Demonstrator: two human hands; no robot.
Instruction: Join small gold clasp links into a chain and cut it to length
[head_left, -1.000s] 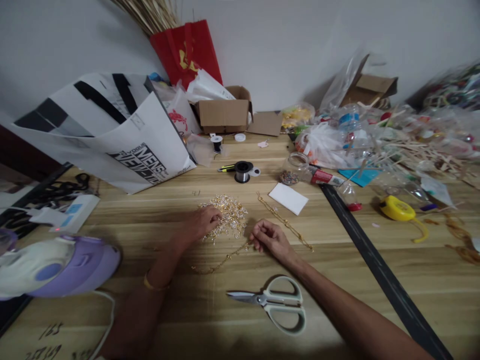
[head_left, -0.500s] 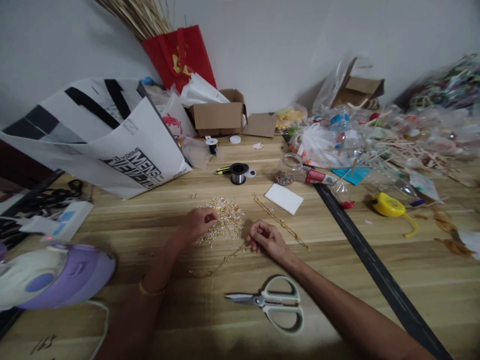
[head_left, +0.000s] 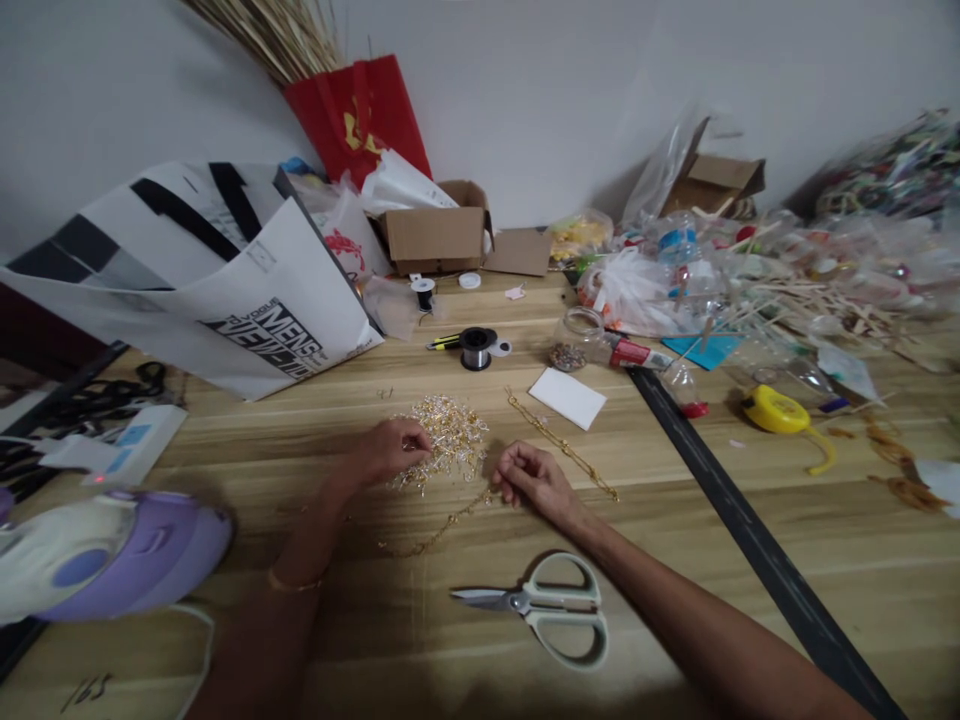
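Note:
My left hand [head_left: 391,450] is at the left edge of a pile of small gold and clear beaded pieces [head_left: 450,435], thumb and fingers pinched together. Whatever is between those fingertips is too small to make out. Just right of the pile, my right hand [head_left: 534,478] rests on the table with its fingers closed on the end of a thin gold chain [head_left: 450,522], which trails down and left across the wood. A second gold chain [head_left: 559,440] lies beyond my right hand. Scissors [head_left: 536,603] with pale handles lie nearer me, blades pointing left.
Behind the pile stand a spool of wire [head_left: 476,350] and a jar of beads [head_left: 574,345], with a white card [head_left: 568,398] nearby. A yellow tape measure [head_left: 776,410] lies right, beyond a dark strip. A paper bag [head_left: 300,300] and a purple-and-white appliance [head_left: 165,555] stand left.
My left hand has shifted slightly left at the pile's edge, still pinched. My right hand and the chain stay where they were.

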